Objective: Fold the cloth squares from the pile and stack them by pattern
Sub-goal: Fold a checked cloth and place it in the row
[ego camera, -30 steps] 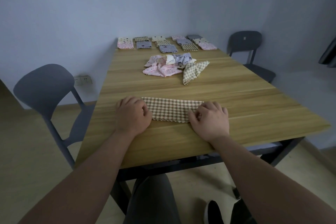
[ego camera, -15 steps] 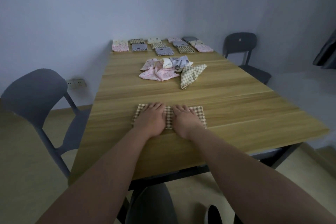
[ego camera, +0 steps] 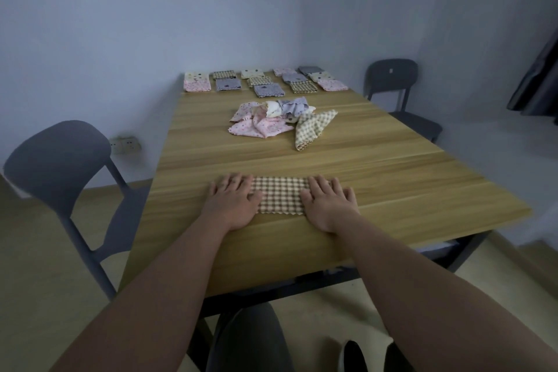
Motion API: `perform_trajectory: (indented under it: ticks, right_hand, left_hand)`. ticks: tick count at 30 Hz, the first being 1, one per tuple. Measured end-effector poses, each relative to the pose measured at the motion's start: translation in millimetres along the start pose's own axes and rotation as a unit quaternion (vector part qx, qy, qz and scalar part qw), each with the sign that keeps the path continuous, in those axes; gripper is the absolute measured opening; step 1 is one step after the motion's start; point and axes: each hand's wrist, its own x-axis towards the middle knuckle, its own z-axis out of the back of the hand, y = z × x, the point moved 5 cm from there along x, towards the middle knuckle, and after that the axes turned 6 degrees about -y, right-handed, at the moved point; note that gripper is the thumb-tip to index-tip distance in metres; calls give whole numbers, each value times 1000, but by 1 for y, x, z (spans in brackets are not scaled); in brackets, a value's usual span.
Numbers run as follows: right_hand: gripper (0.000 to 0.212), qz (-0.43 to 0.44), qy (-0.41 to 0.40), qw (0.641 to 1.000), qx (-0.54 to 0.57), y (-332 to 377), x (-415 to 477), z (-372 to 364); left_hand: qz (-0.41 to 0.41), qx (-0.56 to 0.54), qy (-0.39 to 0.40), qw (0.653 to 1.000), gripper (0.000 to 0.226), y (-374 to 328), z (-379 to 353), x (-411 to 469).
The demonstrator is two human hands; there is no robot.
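A brown-and-cream checked cloth [ego camera: 280, 195], folded into a strip, lies flat near the front edge of the wooden table [ego camera: 392, 178]. My left hand [ego camera: 234, 199] presses flat on its left end, fingers straight. My right hand [ego camera: 329, 201] presses flat on its right end the same way. Further back, mid-table, is the loose pile [ego camera: 271, 118] of pink floral, lilac and cream squares, with a checked square [ego camera: 312, 127] at its right side. Along the far edge lie several folded stacks [ego camera: 265, 81] sorted by pattern.
A grey chair [ego camera: 63, 172] stands at the table's left side and a dark chair [ego camera: 395, 84] at the far right. A wall socket [ego camera: 125, 144] is low on the left wall. My knee [ego camera: 250, 338] shows under the front edge.
My hands were curled at the cloth's ends, came together at its middle, and have now slid apart to its two ends, flat on the strip.
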Motion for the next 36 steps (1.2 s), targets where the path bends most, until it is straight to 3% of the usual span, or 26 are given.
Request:
perform_trajectory:
  ticks: [7, 9, 14, 18, 20, 26, 29, 32, 36]
  right_hand:
    - [71, -129, -12, 991, 45, -28, -12, 20]
    - [69, -124, -33, 991, 24, -25, -16, 22]
    - [45, -149, -79, 983, 73, -13, -24, 29]
    - [29, -146, -127, 976, 100, -8, -28, 42]
    - [22, -137, -133, 964, 186, -8, -27, 45]
    - [32, -139, -121, 920, 345, -15, -28, 58]
    - [34, -149, -90, 896, 410, -16, -29, 62]
    - [34, -141, -60, 897, 414, -22, -32, 66]
    - [34, -127, -107, 899, 405, -27, -33, 75]
  left_hand:
    - [41, 12, 11, 999, 71, -9, -1, -35]
    - [56, 23, 10, 998, 72, -15, 3, -40]
    - [-84, 19, -83, 993, 68, -56, 14, -54]
    - [-121, -1, -44, 992, 75, -69, 11, -48]
    - [-130, 9, -23, 991, 84, -74, 11, -43]
    - [-122, 5, 48, 991, 125, -90, 1, -35]
    - [-132, 22, 43, 990, 131, -94, -9, -30]
    - [-137, 28, 33, 990, 135, -101, -18, -27]
    - [-143, 32, 42, 988, 128, -115, -20, -33]
